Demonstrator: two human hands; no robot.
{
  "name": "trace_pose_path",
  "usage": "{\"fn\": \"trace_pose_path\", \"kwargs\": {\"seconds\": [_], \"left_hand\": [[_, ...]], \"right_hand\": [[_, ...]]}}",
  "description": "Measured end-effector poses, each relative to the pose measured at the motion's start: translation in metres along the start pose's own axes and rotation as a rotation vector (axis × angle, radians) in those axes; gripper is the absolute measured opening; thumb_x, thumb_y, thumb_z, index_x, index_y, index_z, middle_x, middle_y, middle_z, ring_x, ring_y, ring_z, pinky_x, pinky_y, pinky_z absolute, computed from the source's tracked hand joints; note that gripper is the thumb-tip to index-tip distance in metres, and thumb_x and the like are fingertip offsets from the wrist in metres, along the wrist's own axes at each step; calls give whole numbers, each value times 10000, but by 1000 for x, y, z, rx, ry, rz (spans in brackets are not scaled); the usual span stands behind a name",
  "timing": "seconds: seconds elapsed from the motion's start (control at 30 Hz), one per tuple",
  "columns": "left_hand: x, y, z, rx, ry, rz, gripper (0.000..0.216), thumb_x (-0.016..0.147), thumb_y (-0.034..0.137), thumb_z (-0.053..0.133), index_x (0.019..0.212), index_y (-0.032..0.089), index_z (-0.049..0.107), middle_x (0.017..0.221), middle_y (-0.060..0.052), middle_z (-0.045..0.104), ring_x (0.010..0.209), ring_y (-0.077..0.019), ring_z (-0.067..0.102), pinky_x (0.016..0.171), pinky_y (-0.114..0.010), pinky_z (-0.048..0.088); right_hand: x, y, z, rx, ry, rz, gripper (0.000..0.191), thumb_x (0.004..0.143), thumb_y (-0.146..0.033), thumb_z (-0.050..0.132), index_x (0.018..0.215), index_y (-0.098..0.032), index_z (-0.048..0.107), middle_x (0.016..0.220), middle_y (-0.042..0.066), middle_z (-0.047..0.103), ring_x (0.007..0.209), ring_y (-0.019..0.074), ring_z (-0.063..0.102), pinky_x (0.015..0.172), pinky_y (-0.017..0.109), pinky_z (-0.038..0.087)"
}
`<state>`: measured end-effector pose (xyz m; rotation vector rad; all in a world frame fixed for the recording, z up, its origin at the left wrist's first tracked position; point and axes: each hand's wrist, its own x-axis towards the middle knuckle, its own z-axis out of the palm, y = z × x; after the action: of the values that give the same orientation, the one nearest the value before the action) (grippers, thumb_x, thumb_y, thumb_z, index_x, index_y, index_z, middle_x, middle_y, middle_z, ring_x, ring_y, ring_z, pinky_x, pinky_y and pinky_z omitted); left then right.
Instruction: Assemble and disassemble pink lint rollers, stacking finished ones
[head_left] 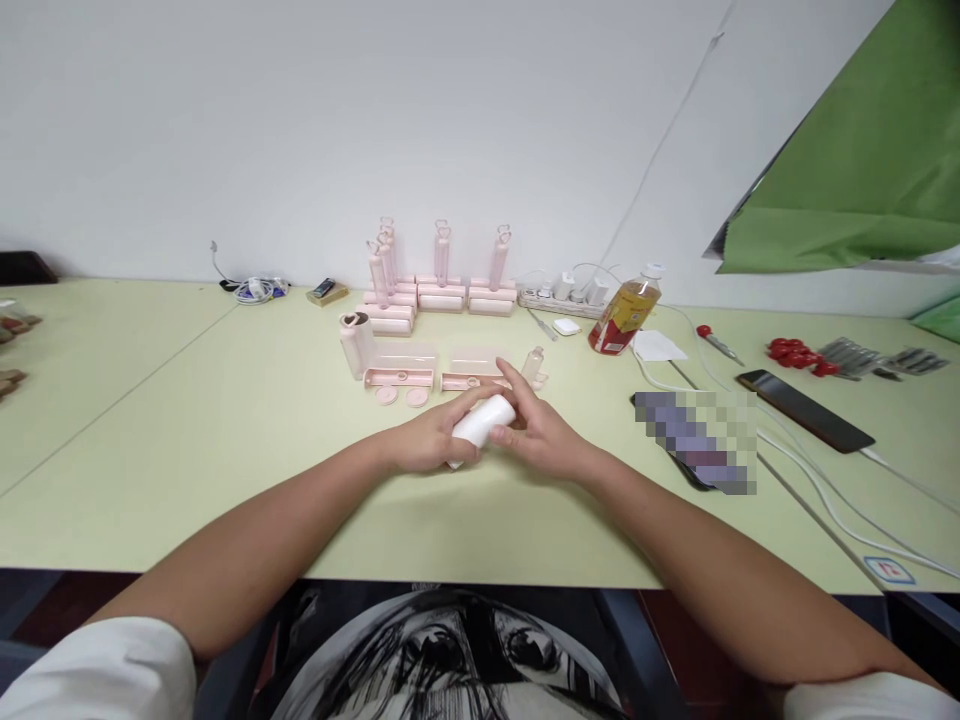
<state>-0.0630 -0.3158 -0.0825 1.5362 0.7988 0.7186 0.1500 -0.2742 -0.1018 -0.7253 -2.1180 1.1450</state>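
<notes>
In front of me, just above the table, a smooth white roll (pixel 484 424) is held at a slant. My left hand (pixel 426 436) wraps round its lower left end, thumb along the near side. My right hand (pixel 547 437) closes on the upper right end with the thumb against it, the forefinger stretched out; its other fingertips are partly hidden. Right behind the hands lie two open pink cases (pixel 398 379) with clear lids (pixel 476 360). Two pink round caps (pixel 417 397) lie before them. A small clear bottle (pixel 533 364) stands beyond my right fingers.
Several pink cases with upright clear handles (pixel 442 258) stand along the wall, a pink holder (pixel 355 345) before them. To the right are a power strip (pixel 564 300), a drink bottle (pixel 626 310), a blurred-out phone (pixel 690 440), a black phone (pixel 805 410), cables and red-handled tools (pixel 801 355).
</notes>
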Motion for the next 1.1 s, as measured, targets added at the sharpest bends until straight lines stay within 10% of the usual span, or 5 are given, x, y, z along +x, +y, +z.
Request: {"fn": "trace_pose_path", "kwargs": {"seconds": [0.13, 0.23, 0.73, 0.93, 1.1], "left_hand": [[0, 7, -3, 58, 113, -63, 843, 689, 213, 645, 1454, 370, 330, 1297, -80, 479, 699, -113, 546, 491, -215, 461], [0, 8, -8, 45, 227, -91, 830, 706, 235, 619, 1452, 358, 278, 1141, -53, 525, 655, -106, 525, 484, -211, 453], [8, -4, -15, -68, 459, 15, 859, 691, 285, 609, 1450, 316, 208, 834, 13, 523, 513, -116, 503, 423, -227, 390], [8, -1, -13, -65, 520, 19, 831, 671, 275, 596, 1431, 296, 260, 782, 20, 489, 502, -116, 472, 417, -224, 370], [9, 3, -15, -6, 677, -8, 761, 730, 282, 530, 1441, 287, 260, 779, 0, 500, 536, -135, 478, 445, -228, 379]], "right_hand": [[4, -3, -5, -214, 218, 139, 503, 931, -472, 514, 1316, -151, 550, 994, 89, 672, 818, 197, 625, 742, 331, 494], [7, -5, -8, -360, 172, 265, 418, 922, -365, 517, 1294, -185, 577, 763, 11, 624, 696, 170, 577, 659, 288, 437], [10, -2, -11, -710, 54, 338, 482, 883, -369, 553, 1323, -174, 529, 1161, 117, 656, 971, 246, 597, 748, 299, 390], [10, -8, -14, -796, 64, 387, 88, 819, -269, 571, 868, -198, 587, 841, 39, 680, 724, 184, 561, 590, 265, 313], [6, -12, -12, -750, 42, 297, 175, 807, -171, 526, 954, -192, 618, 795, 24, 663, 694, 164, 550, 595, 258, 317]]}}
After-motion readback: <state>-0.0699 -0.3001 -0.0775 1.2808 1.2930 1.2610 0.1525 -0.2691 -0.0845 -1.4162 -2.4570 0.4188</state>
